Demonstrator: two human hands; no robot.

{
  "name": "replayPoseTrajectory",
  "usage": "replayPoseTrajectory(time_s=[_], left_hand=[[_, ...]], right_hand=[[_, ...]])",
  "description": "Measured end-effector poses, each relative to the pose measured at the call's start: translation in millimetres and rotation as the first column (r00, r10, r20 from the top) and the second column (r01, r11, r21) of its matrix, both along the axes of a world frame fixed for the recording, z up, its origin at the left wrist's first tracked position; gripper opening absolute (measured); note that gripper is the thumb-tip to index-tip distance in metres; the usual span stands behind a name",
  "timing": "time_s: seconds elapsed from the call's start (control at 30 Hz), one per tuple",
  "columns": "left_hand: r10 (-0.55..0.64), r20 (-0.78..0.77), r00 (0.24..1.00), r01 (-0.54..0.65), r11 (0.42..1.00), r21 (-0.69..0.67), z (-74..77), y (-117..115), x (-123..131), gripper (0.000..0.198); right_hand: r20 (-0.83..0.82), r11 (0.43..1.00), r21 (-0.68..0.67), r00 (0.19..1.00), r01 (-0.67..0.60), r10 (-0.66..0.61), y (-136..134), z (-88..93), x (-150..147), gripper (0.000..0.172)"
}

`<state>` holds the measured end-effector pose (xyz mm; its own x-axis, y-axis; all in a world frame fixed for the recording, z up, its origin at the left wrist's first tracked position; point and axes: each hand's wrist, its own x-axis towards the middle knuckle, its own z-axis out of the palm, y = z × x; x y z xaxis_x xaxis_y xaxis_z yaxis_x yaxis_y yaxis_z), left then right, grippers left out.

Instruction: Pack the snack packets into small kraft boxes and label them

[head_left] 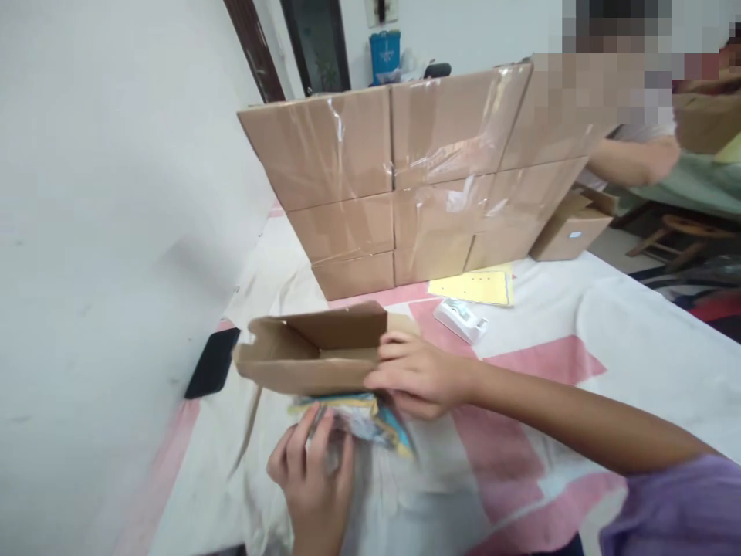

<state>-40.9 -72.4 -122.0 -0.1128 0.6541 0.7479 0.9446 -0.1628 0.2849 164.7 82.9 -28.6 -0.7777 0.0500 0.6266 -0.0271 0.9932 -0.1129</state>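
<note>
An open cardboard box [324,377] rests on the cloth-covered table in front of me, its opening showing a bare brown inside. My right hand [420,374] grips the box at its right end, fingers bent over the edge. Close against the near side of the box is a shiny plastic packet [370,415] in blue, yellow and white, partly blurred. My left hand [316,463] holds this packet from the near side with curled fingers; the thumb side is smeared.
A wall of stacked, taped cardboard boxes [394,185] stands behind. Nearby lie a white tape dispenser [461,320], yellow sheets [475,286] and a black phone-like slab [213,363]. Another box [570,232] sits at the right edge, near another person's arm [634,161]. A white wall borders the left.
</note>
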Motion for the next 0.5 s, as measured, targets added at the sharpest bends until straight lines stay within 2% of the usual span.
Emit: replayPoseTrajectory(time_s=[0.07, 0.13, 0.2, 0.3, 0.37, 0.43, 0.5], left_hand=[[-0.079, -0.167, 0.983, 0.075, 0.997, -0.032, 4.2, -3.8, 23.1, 0.053], [-0.175, -0.241, 0.954, 0.149, 0.981, -0.124, 13.1, -2.2, 40.9, 0.045], [-0.253, -0.283, 0.925, 0.208, 0.961, -0.181, 22.3, 1.0, 53.7, 0.042], [-0.289, -0.344, 0.893, 0.232, 0.953, -0.197, 29.3, 5.5, 65.5, 0.037], [-0.274, -0.37, 0.887, 0.213, 0.957, -0.199, 28.0, 6.9, 70.6, 0.027], [-0.273, -0.388, 0.88, 0.205, 0.957, -0.207, 24.4, 5.8, 73.9, 0.012], [-0.329, -0.407, 0.852, 0.249, 0.939, -0.237, 24.0, 1.6, 72.7, 0.003]], right_hand=[[-0.111, 0.997, -0.072, 0.994, 0.0, -0.008, -16.8, 1.1, 45.8, 0.038], [-0.181, 0.99, -0.122, 0.98, 0.065, -0.086, -30.8, -3.5, 80.3, 0.046], [-0.199, 0.976, -0.153, 0.963, 0.154, -0.184, -41.8, -13.7, 103.8, 0.056], [-0.212, 0.948, -0.189, 0.932, 0.257, -0.295, -52.4, -31.1, 121.1, 0.066], [-0.209, 0.932, -0.176, 0.913, 0.316, -0.349, -56.0, -38.0, 123.6, 0.053], [-0.216, 0.923, -0.149, 0.899, 0.354, -0.38, -57.3, -40.3, 122.7, 0.028], [-0.237, 0.924, -0.138, 0.894, 0.357, -0.381, -56.9, -40.7, 121.7, 0.012]])
